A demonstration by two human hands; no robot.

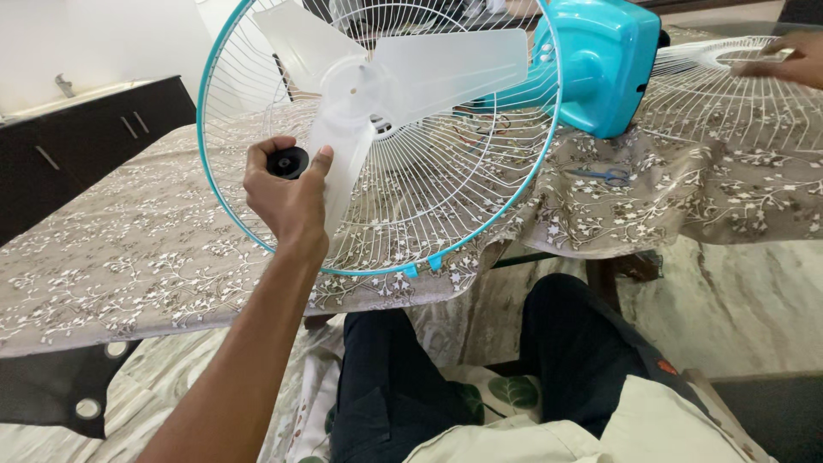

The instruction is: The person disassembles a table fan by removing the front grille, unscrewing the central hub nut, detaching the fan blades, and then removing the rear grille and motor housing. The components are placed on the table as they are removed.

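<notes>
Head view. The left hand [287,193] is clenched around one small black round plastic cap [287,161], held at the near edge of the tabletop [129,249], which carries a beige floral-patterned cloth. The cap sits just in front of one translucent white three-bladed fan blade [386,81], mounted inside one white wire rear guard with a turquoise rim [446,184]; the guard's top is cut off by the frame. One turquoise plastic motor housing [604,64] lies behind it, partly hidden. The right hand [784,60], cut off at the frame's right edge, rests on one loose white wire front guard [737,107]; its grip cannot be determined. One pair of blue-handled scissors [604,176] lies near the tabletop's right front edge.
</notes>
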